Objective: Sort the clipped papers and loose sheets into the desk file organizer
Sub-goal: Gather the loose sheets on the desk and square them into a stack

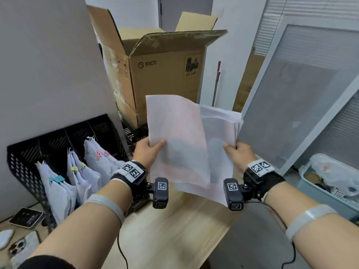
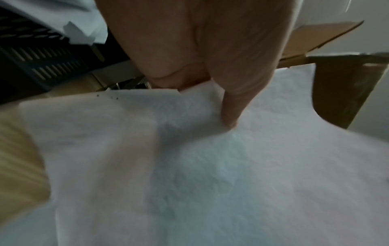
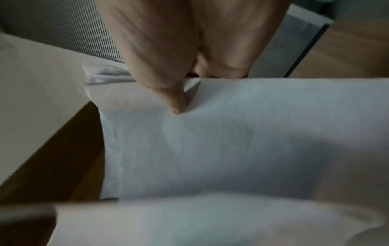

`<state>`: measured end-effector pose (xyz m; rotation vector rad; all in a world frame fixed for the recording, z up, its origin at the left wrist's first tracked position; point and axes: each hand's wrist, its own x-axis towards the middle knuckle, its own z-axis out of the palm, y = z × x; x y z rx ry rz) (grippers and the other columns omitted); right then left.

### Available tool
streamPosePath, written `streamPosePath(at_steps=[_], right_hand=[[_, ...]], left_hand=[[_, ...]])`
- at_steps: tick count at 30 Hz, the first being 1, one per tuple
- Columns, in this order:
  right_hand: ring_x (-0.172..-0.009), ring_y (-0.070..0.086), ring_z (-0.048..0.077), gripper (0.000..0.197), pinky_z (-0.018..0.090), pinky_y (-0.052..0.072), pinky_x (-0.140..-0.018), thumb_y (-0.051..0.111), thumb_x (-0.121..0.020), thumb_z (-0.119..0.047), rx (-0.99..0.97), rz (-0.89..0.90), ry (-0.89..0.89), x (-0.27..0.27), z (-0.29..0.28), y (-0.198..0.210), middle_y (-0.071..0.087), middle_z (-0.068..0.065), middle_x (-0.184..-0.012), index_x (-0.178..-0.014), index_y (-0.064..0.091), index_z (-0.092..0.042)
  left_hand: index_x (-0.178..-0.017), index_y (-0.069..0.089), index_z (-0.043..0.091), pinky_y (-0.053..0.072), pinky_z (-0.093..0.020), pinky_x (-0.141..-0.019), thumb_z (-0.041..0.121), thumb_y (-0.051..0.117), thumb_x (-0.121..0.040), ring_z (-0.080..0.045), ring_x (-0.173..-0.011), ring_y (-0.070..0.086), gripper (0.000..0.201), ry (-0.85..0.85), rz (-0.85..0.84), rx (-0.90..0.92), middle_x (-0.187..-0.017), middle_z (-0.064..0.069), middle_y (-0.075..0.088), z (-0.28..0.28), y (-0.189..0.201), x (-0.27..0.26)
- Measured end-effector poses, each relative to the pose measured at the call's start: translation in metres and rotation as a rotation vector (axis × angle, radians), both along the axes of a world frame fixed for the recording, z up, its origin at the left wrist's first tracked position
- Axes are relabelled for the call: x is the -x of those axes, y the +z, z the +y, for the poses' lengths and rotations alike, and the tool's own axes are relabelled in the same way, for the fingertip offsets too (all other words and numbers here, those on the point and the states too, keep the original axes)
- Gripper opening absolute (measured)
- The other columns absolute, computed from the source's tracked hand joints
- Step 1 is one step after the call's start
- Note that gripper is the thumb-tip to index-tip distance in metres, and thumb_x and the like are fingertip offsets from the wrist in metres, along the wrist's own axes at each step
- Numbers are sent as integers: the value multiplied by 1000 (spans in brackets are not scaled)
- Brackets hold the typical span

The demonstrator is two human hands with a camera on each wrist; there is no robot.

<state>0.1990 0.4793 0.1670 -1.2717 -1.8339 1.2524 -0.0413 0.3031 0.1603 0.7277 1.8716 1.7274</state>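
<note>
Both hands hold white paper up above the wooden desk [image 1: 174,230]. My left hand [image 1: 150,149] pinches the left edge of a front sheet [image 1: 174,136], thumb on top; the left wrist view shows that thumb [image 2: 229,106] pressed on the sheet [image 2: 210,166]. My right hand [image 1: 236,152] pinches the right edge of a stack of loose sheets [image 1: 219,133] behind it, and the thumb [image 3: 174,99] lies on the paper [image 3: 231,149]. The black mesh file organizer [image 1: 23,158] stands at the left, with clipped papers [image 1: 58,183] in several slots.
An open cardboard box [image 1: 161,74] stands behind the desk. A framed panel [image 1: 291,105] leans at the right, with a plastic bin [image 1: 314,189] of items below it. A phone [image 1: 21,247] and a small dark device [image 1: 26,217] lie at the desk's left front.
</note>
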Motion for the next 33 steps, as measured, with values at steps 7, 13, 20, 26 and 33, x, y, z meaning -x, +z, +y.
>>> streamPosePath(at_steps=[7,13,20,26,33], right_hand=[[-102,69,31,33,53,52,-95,68,-75,-24,209,221,84,10,-33,-15,75,9,-106,-106,70,-14],[-102,69,28,26,53,53,-92,60,-80,-16,200,227,80,13,-41,-22,75,2,-105,-104,69,-21],[-78,61,20,19,18,49,-64,46,-86,-1,218,163,8,17,-59,-9,67,9,-89,-97,60,-8],[-94,57,23,42,16,41,-78,51,-85,0,297,-201,129,18,-62,-70,59,7,-104,-127,51,-2],[-75,57,20,22,25,50,-67,59,-80,-3,356,-40,-36,29,-45,-66,62,1,-79,-99,60,-14]], left_hand=[[-114,70,14,58,-42,-92,23,82,-80,-23,-102,72,36,1,-43,-70,-107,-2,76,8,-21,-20],[-126,49,19,55,-40,-92,26,91,-68,-20,-107,66,72,-8,-40,-47,-116,0,67,10,-34,-16],[-95,75,25,57,-58,-87,34,80,-75,-36,-100,70,23,-5,16,-80,-102,-8,76,8,-45,-23],[-111,69,27,57,-51,-90,52,79,-65,-21,-100,71,54,-81,12,124,-106,1,75,-4,-93,-33],[-115,67,30,56,-51,-95,31,92,-65,-20,-106,70,56,-150,-55,132,-113,-1,74,4,-105,-22]])
